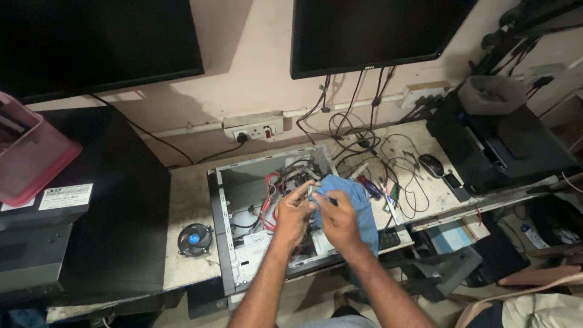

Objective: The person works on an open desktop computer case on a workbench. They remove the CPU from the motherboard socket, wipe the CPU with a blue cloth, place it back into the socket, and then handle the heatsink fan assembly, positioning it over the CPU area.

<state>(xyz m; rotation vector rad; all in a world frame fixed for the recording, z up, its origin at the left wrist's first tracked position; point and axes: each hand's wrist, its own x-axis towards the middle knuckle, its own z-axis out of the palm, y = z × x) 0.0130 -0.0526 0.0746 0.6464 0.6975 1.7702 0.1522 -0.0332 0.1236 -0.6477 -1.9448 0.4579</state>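
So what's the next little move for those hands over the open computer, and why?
Probably to pinch the small metal part more firmly with the left hand. Both hands meet on it above the open case, the right hand backed by the blue cloth, and a dropped part could fall among the cables.

Soft blue cloth [358, 206], mid-frame, looks matt. Open computer case [234, 182] is dull grey metal. Worktop [188, 200] is rough, stained. Upper monitors [376, 30] are glossy black.

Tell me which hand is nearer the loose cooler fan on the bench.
Left. The left hand is over the open computer case, on the side toward the cooler fan. The right hand is farther off, by the blue cloth.
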